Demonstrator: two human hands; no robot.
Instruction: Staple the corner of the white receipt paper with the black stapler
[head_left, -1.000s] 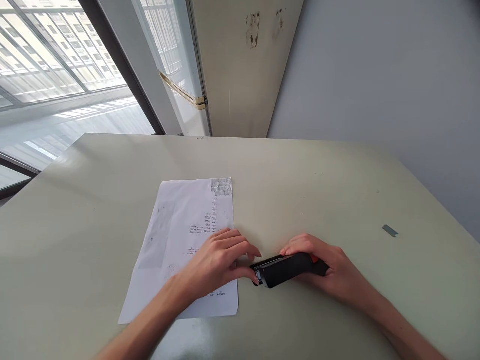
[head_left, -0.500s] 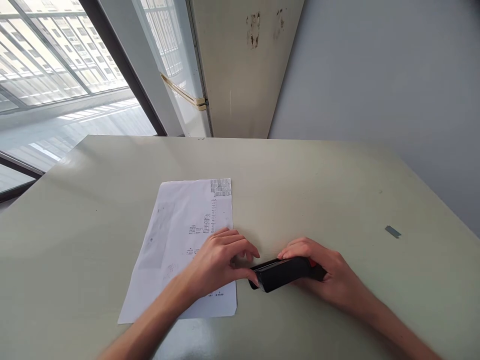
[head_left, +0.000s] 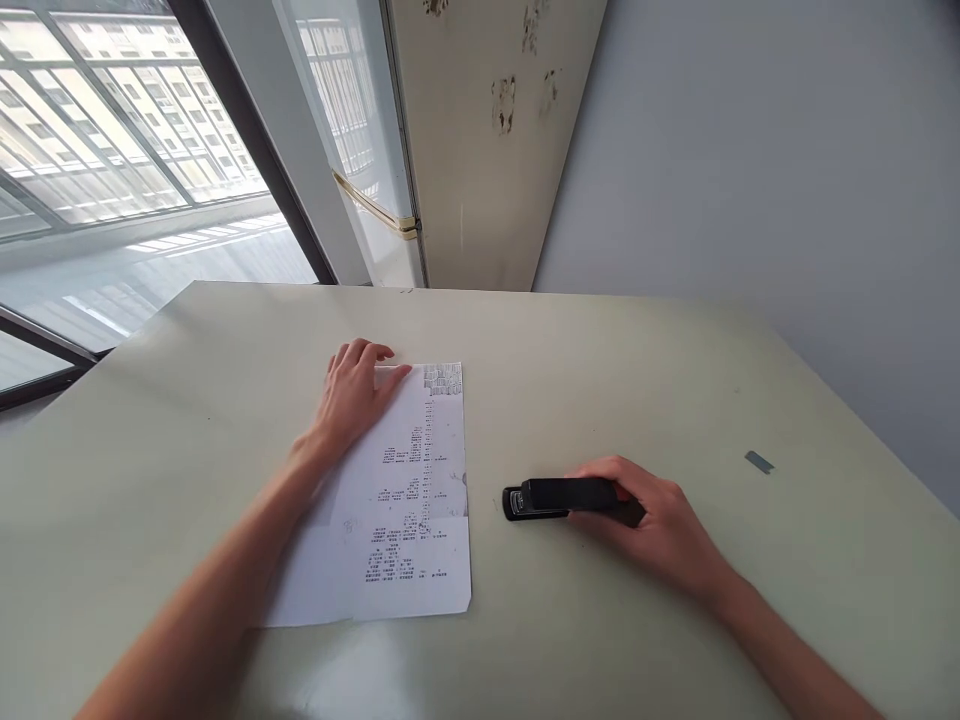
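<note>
A black stapler (head_left: 562, 495) lies level on the table with its front end pointing left. My right hand (head_left: 637, 505) is closed round its rear part, thumb on the near side and fingers over the far side. To the left lies a white printed sheet of paper (head_left: 405, 480), with a dense patterned block at its far right corner. My left hand (head_left: 352, 390) rests over the sheet's far left corner. Its thumb is apart from the fingers, which reach past the far edge. The left forearm covers much of the sheet's left side.
The pale table (head_left: 585, 370) spreads around both hands. A small grey strip (head_left: 759, 462) lies on its right part. Beyond the far edge stand a cream refrigerator (head_left: 480, 190) with a gold handle and a grey wall (head_left: 750, 150). Glass panes (head_left: 112, 150) are at the left.
My left hand has left the stapler's front end and moved up and left onto the paper's far edge. The stapler, tilted before, is now level in my right hand.
</note>
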